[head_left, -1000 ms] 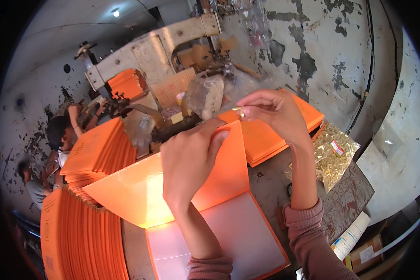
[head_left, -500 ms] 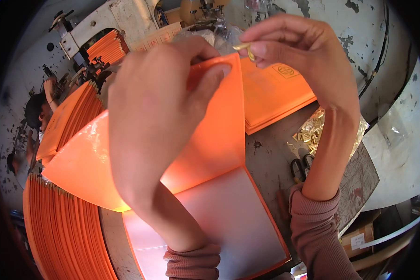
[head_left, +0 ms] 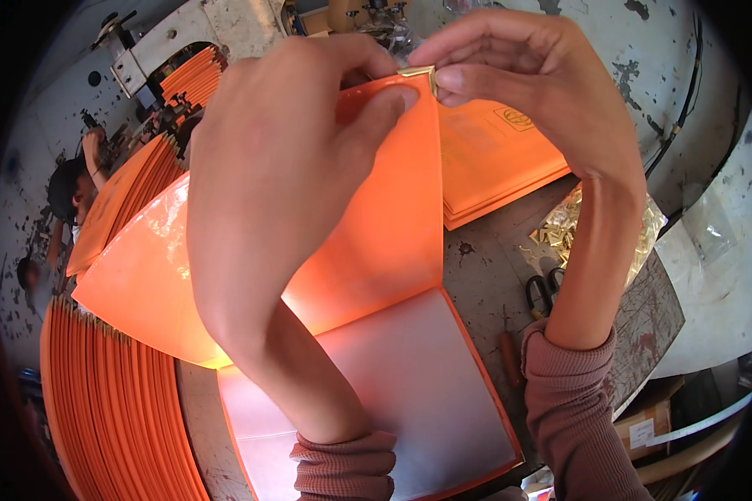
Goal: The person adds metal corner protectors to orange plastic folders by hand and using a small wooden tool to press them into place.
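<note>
head view: left fingers (head_left: 387,115) pinch orange folder (head_left: 384,225); right fingers (head_left: 480,81) seemingly pinch gold corner (head_left: 430,73).

Scuffed grey table (head_left: 495,271) — open orange folder (head_left: 384,267), orange folder stacks (head_left: 117,401), scissors (head_left: 540,294), gold-piece bag (head_left: 560,230).

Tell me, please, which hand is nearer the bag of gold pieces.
Right. The right hand is above and left of the bag; the left hand is farther left.

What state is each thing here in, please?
Orange folder: open, cover raised
Gold corner piece: at the cover's top corner
Left hand: gripping the cover
Right hand: holding the gold corner piece
Folders behind: stacked flat, closed
Scissors: lying down; blades hidden
Clear bag: holding gold pieces; partly hidden
</note>
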{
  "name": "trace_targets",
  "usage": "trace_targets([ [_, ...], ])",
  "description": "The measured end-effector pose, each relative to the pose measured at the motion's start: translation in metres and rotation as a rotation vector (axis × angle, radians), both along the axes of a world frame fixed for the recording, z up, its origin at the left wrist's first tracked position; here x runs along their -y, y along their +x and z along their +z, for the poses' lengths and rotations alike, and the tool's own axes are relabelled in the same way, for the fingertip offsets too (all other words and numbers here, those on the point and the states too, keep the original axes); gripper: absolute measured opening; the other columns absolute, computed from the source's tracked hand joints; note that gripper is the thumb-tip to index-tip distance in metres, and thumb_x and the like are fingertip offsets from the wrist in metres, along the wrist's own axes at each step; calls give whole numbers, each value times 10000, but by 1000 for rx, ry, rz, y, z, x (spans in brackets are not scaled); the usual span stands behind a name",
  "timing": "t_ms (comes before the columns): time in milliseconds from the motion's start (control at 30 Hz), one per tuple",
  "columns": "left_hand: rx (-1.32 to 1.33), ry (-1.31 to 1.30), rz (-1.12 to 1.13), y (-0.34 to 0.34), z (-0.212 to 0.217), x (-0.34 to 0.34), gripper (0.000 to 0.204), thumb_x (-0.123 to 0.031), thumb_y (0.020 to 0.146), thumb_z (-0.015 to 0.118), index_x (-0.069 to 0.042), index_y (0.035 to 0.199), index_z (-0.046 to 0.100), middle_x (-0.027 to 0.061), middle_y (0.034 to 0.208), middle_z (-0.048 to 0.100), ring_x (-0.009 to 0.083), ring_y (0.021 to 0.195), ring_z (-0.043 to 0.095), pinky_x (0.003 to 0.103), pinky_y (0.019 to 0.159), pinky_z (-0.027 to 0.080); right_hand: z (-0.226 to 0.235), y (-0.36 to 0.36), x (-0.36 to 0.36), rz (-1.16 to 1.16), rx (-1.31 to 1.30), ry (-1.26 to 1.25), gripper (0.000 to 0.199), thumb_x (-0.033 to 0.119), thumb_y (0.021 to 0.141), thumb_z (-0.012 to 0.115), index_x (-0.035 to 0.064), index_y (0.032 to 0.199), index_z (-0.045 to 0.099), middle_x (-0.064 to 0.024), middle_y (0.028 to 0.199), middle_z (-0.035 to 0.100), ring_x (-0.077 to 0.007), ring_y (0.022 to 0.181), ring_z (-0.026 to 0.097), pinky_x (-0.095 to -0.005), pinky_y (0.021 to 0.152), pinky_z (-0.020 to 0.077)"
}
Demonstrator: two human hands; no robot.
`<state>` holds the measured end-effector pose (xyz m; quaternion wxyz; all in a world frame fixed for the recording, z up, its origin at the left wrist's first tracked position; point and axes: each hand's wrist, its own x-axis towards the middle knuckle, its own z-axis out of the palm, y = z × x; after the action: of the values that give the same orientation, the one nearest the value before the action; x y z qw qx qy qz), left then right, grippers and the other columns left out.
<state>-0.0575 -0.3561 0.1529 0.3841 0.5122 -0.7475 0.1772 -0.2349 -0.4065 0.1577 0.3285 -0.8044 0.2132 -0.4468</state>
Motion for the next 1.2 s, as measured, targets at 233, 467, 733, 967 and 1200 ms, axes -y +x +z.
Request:
trace_targets([
  [233, -147, 138, -154, -8, 12, -9, 160, -84, 781, 625, -8, 909, 567, 23, 740, 606, 74, 606, 496, 225, 567, 391, 5, -3, -2, 67, -5, 92, 167, -13, 799, 608, -4, 961, 646, -80, 870, 670, -116, 808, 625, -231, 740, 509],
  [467, -281, 249, -213, -19, 16, -21, 176, -52, 744, 641, -9, 885, 543, 8, 703, 572, 54, 574, 460, 205, 541, 363, -8, 0, 8, -20, -18, -193, 125, 14, 773, 634, -10, 895, 649, -67, 815, 660, -119, 748, 621, -243, 727, 494],
  [733, -236, 194, -173, -9, 9, 1, 171, -32, 732, 630, -17, 880, 545, -4, 662, 546, 36, 542, 408, 200, 519, 338, -5, -2, 6, -10, -53, -95, 78, -3, 781, 615, -29, 850, 637, -65, 820, 656, -121, 755, 615, -246, 729, 489],
  [967, -222, 183, -175, -1, 6, 11, 171, -35, 744, 635, -19, 895, 557, -2, 677, 552, 35, 555, 419, 201, 525, 345, -15, 6, 24, 31, -14, -118, 129, 41, 805, 606, -25, 915, 598, -70, 812, 651, -114, 767, 607, -243, 734, 472],
  [1200, -95, 106, -112, 8, -1, 16, 185, -123, 802, 617, -7, 946, 622, 47, 702, 603, 87, 609, 528, 226, 592, 422, -27, 2, 34, -135, -19, -325, 277, 198, 787, 617, -8, 965, 565, -117, 759, 637, -200, 708, 623, -305, 638, 471],
])
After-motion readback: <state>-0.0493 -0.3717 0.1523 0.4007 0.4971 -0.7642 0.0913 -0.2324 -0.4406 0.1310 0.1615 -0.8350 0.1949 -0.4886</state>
